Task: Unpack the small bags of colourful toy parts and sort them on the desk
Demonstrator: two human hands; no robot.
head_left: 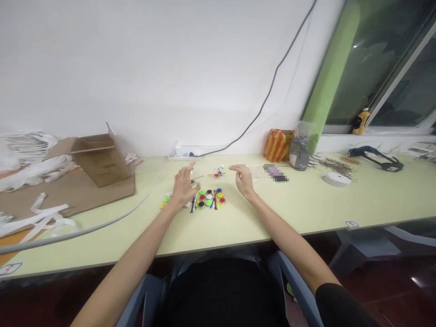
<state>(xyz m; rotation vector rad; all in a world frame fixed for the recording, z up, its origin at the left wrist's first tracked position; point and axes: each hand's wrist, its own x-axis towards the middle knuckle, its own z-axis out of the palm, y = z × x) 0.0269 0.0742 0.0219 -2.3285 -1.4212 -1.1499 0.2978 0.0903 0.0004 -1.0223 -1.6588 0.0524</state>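
Note:
My left hand [183, 186] hovers over the left part of the small coloured pieces, with thumb and fingers spread and nothing seen in it. Round button-like discs [209, 197] in red, green, black, white, blue and yellow lie in rough rows on the table. Thin coloured plastic sticks [215, 200] lie between them, and some pieces are partly hidden by my left hand. To the right of them is my right hand [244, 180], its fingers stretched toward the left and apparently holding nothing. Behind, between both hands, sits a small cluster of red, blue and yellow pieces [218, 173].
A power strip [185, 152] with a dark cable stands against the wall. At left are an open cardboard box [102, 156] and white strips [51, 213]. Toward the right are a phone [276, 173], a striped bag [277, 145], a grey container [299, 154] and a white roll [337, 179].

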